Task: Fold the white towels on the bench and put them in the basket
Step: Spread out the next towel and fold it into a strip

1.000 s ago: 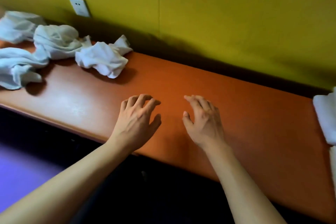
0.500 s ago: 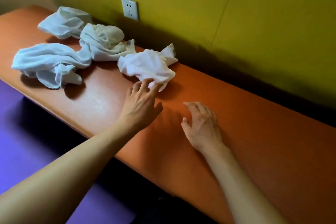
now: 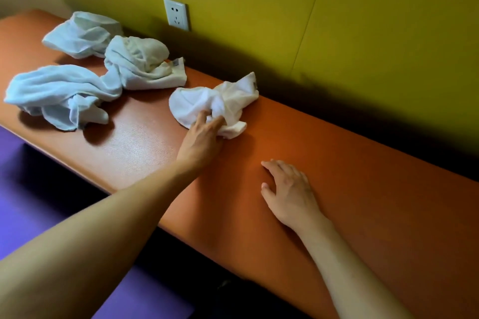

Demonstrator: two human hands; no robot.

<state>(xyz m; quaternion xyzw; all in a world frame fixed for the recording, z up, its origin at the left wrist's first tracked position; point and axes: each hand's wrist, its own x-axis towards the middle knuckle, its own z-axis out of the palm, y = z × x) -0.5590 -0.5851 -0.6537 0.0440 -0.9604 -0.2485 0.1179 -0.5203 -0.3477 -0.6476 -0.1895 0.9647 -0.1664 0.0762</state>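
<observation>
We are picking up the nearest crumpled towel (image 3: 217, 101), our left hand (image 3: 201, 141) pinching cloth at its fingertips, right hand (image 3: 290, 193) spread flat on the bench (image 3: 363, 189); next we likely lift and spread it.

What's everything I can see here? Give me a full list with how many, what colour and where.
crumpled towels: four, white, on the left half of the bench; the nearest towel lies apart from the other three
bench: one, orange, along the wall
wall socket: one, white, on the wall above the towels
wall: yellow-green panels, behind the bench
floor: purple, below the bench
left hand: gripping the nearest towel
right hand: open, resting on the bench
</observation>
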